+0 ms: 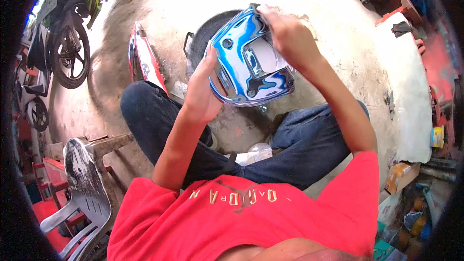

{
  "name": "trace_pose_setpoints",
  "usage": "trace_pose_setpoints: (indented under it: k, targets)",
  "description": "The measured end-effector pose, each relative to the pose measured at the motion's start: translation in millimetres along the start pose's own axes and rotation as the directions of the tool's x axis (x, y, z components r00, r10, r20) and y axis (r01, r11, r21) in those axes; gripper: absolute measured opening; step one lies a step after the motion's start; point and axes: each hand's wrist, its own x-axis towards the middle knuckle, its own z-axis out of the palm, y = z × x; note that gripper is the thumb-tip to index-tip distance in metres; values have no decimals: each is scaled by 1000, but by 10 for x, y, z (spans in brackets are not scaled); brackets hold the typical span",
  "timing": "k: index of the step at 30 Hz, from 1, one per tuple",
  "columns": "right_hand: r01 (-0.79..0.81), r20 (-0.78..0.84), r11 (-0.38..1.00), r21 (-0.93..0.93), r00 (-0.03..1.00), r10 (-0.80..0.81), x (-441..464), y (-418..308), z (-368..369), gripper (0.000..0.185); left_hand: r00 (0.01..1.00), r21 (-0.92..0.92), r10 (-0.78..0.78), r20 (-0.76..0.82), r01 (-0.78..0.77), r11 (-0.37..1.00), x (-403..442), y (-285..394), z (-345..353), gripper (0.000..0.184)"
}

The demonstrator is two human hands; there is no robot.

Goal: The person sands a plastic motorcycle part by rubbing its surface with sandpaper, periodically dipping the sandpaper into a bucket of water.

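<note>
A glossy plastic motorcycle cowl (232,67) with blue, white and dark marbled swirls is held up in front of me. It has a large opening in its middle and round holes. My left hand (203,89) is closed on its left edge, thumb on the near face. At its upper right edge is my right hand (290,38), blurred, with curled fingers near the top corner. Whatever those fingers pinch is hidden. Behind the cowl stands a round black tub (200,43), partly covered. A red-and-white panel (145,55) lies on the floor to the left.
Motorcycles (70,48) stand at the upper left. A grey plastic chair (89,188) is close on my left. Along the right run a pale slab (411,96), a cardboard box (402,176) and a yellow container (437,137). Crumpled clear plastic (179,89) lies near my knee.
</note>
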Motion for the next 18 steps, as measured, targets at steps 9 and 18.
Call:
trace_pose_setpoints:
  k: [9, 18]
  targets:
    - [94, 11, 979, 182, 995, -97, -107, -89, -5, 46, 999, -35, -1, -42, -1, 999, 3, -40, -2, 49]
    - [385, -130, 922, 43, 917, -377, -274, -240, 228, 71, 986, -102, 145, -81, -153, 983, 65, 22, -55, 46]
